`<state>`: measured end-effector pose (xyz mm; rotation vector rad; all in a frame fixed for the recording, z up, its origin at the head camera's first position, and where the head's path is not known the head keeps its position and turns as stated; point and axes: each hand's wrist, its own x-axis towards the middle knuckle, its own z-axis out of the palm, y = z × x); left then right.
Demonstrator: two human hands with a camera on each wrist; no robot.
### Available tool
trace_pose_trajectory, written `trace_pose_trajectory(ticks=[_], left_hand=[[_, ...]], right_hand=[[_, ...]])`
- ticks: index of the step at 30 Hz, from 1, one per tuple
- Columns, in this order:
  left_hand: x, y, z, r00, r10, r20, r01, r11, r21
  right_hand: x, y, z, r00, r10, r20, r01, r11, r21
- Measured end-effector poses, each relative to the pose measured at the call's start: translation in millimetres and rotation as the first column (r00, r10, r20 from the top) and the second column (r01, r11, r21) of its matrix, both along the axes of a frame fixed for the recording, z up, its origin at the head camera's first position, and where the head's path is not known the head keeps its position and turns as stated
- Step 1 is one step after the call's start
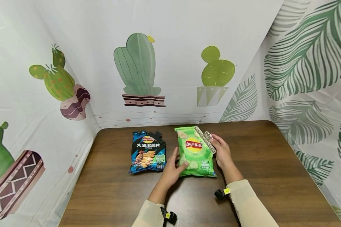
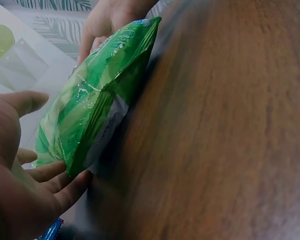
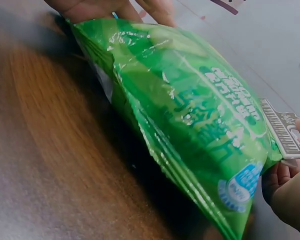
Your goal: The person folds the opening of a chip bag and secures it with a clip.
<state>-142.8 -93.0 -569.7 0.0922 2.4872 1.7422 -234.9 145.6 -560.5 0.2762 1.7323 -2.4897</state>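
Observation:
A green chip bag (image 1: 196, 153) lies flat on the brown table (image 1: 272, 164), a little right of centre. My left hand (image 1: 177, 161) touches the bag's lower left edge with straight fingers; in the left wrist view its fingertips (image 2: 65, 182) rest at the corner of the green chip bag (image 2: 90, 115). My right hand (image 1: 218, 147) is at the bag's upper right side and pinches a long grey-green sealing clip (image 1: 206, 138) that lies across that corner. The clip (image 3: 282, 131) shows next to my curled fingers (image 3: 277, 180) in the right wrist view.
A blue chip bag (image 1: 147, 153) lies flat just left of the green one, close to my left hand. Cloth walls printed with cacti (image 1: 139, 69) and leaves (image 1: 307, 63) enclose the table at the back and on both sides.

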Motion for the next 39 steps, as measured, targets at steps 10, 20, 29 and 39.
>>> trace_pose_trajectory(ticks=[10, 20, 29, 39], left_hand=[[2.3, 3, -3.8, 0.999, -0.02, 0.028, 0.023, 0.993, -0.119], [2.6, 9, -13.6, 1.0, 0.007, -0.01, -0.008, 0.988, -0.156], [2.9, 12, -19.3, 0.999, 0.025, -0.045, -0.034, 0.973, -0.23], [4.4, 15, -23.2, 0.998, 0.039, -0.051, -0.05, 0.966, -0.255]], right_hand=[[-8.8, 6, -7.8, 0.999, 0.034, 0.013, -0.035, 0.998, 0.055], [-17.7, 13, -24.1, 0.997, 0.054, -0.06, -0.032, 0.948, 0.316], [-20.1, 12, -32.4, 0.991, 0.092, -0.098, -0.051, 0.931, 0.362], [-17.6, 5, -31.7, 0.993, 0.045, -0.108, -0.004, 0.934, 0.358]])
